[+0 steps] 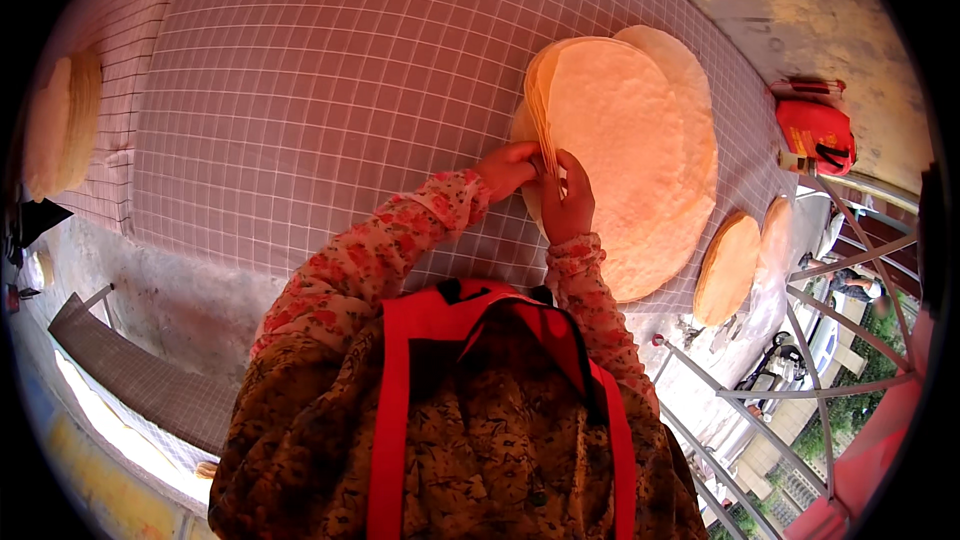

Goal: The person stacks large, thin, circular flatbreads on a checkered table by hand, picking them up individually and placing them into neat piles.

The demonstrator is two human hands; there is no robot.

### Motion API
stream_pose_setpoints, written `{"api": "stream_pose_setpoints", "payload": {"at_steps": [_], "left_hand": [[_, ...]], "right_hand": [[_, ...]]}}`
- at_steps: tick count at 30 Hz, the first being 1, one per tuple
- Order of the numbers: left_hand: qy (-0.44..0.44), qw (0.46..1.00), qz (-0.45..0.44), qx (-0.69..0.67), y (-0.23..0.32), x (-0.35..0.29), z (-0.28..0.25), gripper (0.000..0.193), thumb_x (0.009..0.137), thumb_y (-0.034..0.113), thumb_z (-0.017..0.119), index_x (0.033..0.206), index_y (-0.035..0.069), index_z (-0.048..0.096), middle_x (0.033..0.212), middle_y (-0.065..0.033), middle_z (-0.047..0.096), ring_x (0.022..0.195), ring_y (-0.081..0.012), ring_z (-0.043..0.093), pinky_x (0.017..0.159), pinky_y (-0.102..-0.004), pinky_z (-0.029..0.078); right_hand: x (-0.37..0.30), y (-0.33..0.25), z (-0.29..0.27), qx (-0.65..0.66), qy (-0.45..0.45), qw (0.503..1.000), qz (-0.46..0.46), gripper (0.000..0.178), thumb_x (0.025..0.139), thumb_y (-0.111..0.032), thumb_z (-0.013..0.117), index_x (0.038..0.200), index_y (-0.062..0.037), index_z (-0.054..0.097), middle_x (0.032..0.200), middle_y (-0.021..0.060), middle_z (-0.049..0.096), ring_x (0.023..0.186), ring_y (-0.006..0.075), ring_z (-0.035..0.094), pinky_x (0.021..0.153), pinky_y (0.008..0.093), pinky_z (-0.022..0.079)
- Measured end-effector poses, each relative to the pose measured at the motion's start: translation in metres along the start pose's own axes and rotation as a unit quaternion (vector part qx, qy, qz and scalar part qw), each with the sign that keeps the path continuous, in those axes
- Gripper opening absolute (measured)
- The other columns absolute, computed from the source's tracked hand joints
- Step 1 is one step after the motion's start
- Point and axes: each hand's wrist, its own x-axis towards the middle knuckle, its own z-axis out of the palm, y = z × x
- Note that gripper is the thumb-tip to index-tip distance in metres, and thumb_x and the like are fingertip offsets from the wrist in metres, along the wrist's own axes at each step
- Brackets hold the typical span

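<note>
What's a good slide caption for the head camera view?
Left hand and right hand together at the left edge of a stack of thin round sheets on a checked cloth.

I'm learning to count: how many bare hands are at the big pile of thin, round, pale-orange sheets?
2. The bare left hand is at the left edge of the pile; the bare right hand is beside it, to the right. No others show there.

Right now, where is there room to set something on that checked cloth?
The broad checked cloth looks bare between the left hand and the far-left stack of rounds. It is crowded on the right: the right hand is at the left edge of the large pile, and smaller rounds lie beyond it.
</note>
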Motion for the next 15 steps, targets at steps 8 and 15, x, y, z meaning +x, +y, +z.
{"api": "stream_pose_setpoints", "payload": {"at_steps": [8,15], "left_hand": [[0.174,0.981,-0.051,0.073,-0.004,0.007,0.011,0.027,0.088,0.008,0.044,0.11,0.001,0.057,0.093,-0.0061,0.062,0.082,-0.0149,0.06,0.074,-0.0272,0.05],[0.24,0.962,-0.06,0.115,0.001,0.001,0.011,0.029,0.083,0.004,0.042,0.106,-0.001,0.059,0.085,-0.008,0.064,0.072,-0.0143,0.06,0.063,-0.0271,0.048]], "right_hand": [[-0.004,0.001,0.022,-0.169,0.024,0.985,-0.033,0.039,0.079,-0.012,0.058,0.115,-0.0031,0.048,0.117,0.0173,0.053,0.104,0.0333,0.054,0.083,0.0399,0.048],[-0.04,0.026,-0.005,-0.222,-0.014,0.972,-0.072,0.038,0.079,-0.003,0.052,0.117,-0.0037,0.049,0.116,0.0178,0.055,0.102,0.0343,0.056,0.08,0.0394,0.049]]}}
